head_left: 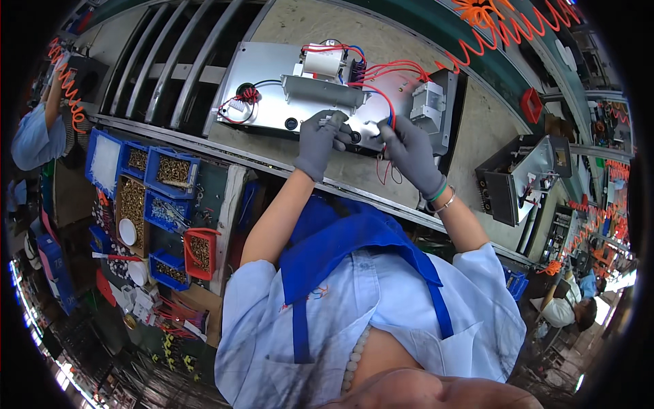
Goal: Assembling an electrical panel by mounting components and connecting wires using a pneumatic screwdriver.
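Note:
A flat silver metal panel (pixel 262 65) lies on the bench in front of me, carrying a white block-shaped component (pixel 323 63), a metal bracket (pixel 317 94) and a white plastic housing (pixel 428 109) at its right end. Red wires (pixel 398 66) run between these parts. My right hand (pixel 413 155), in a grey glove, pinches red and blue wires (pixel 390 121) near the panel's front edge. My left hand (pixel 320 144), gloved alike, is over that edge with curled fingers; whatever is in them is hidden. A red and black wire bundle (pixel 247 95) rests at the panel's left end.
Blue bins (pixel 170 170) of screws and small parts, plus a red bin (pixel 199 253), stand to my left. Metal rollers (pixel 184 82) lie beyond them. At right sits another open metal case (pixel 521 178). Orange coiled hoses (pixel 507 31) hang above. Other people work at far left and far right.

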{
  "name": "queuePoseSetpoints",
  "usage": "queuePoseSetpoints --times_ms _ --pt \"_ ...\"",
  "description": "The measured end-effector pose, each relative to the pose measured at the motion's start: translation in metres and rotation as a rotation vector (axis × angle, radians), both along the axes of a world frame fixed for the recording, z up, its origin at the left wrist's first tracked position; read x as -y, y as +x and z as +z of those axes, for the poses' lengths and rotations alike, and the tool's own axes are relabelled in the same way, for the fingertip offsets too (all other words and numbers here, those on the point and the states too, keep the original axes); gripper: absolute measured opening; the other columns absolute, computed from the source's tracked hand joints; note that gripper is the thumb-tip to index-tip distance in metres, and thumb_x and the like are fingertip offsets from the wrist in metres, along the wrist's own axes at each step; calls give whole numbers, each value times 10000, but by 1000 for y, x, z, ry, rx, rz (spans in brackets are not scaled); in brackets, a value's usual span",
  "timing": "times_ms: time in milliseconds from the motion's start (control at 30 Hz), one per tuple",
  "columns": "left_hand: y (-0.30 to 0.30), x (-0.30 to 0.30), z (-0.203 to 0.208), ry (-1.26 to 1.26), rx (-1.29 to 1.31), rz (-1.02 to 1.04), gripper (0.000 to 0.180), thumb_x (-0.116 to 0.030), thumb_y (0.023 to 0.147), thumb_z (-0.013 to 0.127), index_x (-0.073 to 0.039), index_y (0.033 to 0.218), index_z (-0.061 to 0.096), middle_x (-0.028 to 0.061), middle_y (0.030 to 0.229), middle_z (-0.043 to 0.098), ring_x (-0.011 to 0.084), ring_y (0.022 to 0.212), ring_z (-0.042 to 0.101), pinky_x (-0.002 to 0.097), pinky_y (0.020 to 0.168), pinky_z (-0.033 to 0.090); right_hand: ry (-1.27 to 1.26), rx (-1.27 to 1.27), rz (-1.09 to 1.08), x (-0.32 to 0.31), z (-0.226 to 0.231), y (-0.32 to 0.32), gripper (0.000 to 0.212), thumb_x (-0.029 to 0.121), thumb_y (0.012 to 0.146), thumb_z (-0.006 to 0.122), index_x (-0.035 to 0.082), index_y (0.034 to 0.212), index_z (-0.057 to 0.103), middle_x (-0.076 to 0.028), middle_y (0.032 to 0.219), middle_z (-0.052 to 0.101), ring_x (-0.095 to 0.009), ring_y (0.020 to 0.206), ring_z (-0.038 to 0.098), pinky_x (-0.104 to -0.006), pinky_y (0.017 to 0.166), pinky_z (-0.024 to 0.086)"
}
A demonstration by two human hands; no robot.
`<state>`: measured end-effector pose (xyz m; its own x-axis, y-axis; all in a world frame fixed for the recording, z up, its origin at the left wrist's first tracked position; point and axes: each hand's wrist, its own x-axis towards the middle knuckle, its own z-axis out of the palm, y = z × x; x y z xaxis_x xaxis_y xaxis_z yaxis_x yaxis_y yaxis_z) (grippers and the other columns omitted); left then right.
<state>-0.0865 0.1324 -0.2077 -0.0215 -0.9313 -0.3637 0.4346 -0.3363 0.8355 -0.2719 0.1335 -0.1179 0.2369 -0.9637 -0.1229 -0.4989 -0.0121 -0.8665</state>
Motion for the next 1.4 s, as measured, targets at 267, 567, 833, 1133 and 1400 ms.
queuePoseSetpoints --times_ms 267,567,833,1133,1400 --pt "-5 -29 -21 -74 -222 111 266 -255 933 613 -14 1046 618 79 803 654 94 613 595 211 492 459 -82 -137 82 11 -37 9 222 206 924 551 -9 888 587 -169 686 620 -290 611 618 -385 569 464" --pt "-27 -82 -26 -147 423 431 372 -223 943 589 39 1204 548 110 991 629 147 875 607 251 684 515 -35 -94 44 37 -50 26 292 249 915 569 -32 838 582 -226 632 593 -363 561 603 -429 545 470" --pt "-62 -62 -75 66 -305 85 236 -152 963 524 -28 1162 554 81 963 632 126 813 590 246 626 469 -174 -322 190 55 -51 21 299 238 850 622 -39 738 623 -229 672 608 -375 611 612 -441 589 475" --pt "-53 -49 -58 35 -345 107 149 -133 971 517 -11 1047 558 67 931 612 131 775 613 252 598 488 -211 -467 217 34 -53 26 299 223 841 621 -61 748 634 -240 653 587 -316 545 613 -414 575 488" --pt "-50 -52 -62 -11 134 101 174 -117 945 576 34 1024 614 89 884 660 145 728 659 262 615 554 411 418 -36 34 -33 -8 291 261 943 566 -24 962 623 -56 713 644 -72 546 591 -195 490 477"
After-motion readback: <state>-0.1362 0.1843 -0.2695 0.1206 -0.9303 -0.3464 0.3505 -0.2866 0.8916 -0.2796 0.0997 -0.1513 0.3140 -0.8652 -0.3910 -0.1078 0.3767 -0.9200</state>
